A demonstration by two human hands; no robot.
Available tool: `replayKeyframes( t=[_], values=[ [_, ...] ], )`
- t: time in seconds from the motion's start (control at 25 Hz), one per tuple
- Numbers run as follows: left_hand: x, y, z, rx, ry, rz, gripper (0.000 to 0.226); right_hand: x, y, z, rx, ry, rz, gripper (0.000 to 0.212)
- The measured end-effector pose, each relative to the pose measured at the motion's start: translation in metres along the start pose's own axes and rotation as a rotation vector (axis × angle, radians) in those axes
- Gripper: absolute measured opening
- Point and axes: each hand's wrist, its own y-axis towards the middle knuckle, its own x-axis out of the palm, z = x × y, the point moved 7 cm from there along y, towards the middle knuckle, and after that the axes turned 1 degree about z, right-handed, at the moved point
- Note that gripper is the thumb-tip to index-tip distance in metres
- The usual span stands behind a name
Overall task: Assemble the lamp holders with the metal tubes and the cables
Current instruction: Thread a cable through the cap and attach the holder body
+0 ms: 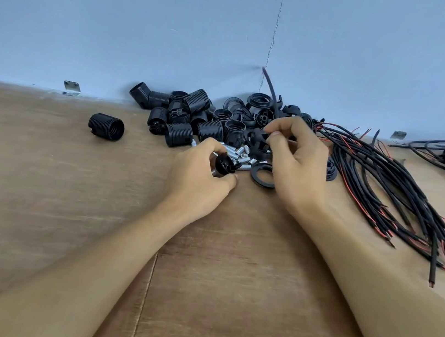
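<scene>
1. Black lamp holder base (224, 164) is being gripped in the curled fingers of the left hand (197, 173), beside the metal tubes (239, 155).
2. Black ring piece (257, 140) is being pinched between thumb and fingertips of the right hand (299, 165).
3. Cables (386, 187) are being kept on the wooden table (68, 188), right of the hands.

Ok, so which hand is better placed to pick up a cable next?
Probably the right hand: the cable bundle lies just beside it, while the left hand grips a black holder part farther away. The right must first release the black piece it pinches.
</scene>
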Motion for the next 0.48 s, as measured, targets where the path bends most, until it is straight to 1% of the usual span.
replayKeyframes(
  t=[0.12,0.16,0.28,0.4,0.48],
  values=[
    [-0.001,-0.001,0.003,0.013,-0.007,-0.001,0.031,0.017,-0.013,-0.013,-0.134,-0.14,-0.124,0.02],
    [-0.001,-0.001,0.004,0.013,-0.014,-0.003,0.031,0.022,-0.017,-0.014,-0.148,-0.187,-0.153,0.019],
    [-0.001,-0.002,0.005,0.018,-0.014,-0.008,0.031,0.029,-0.024,-0.008,-0.046,-0.223,-0.227,0.017],
    [-0.001,-0.002,0.003,0.008,-0.009,-0.001,0.031,0.019,-0.015,-0.003,0.036,-0.258,-0.303,0.017],
    [-0.001,-0.001,0.001,-0.001,0.002,-0.007,0.033,0.007,-0.007,-0.003,0.079,-0.213,-0.325,0.015]
  ],
)
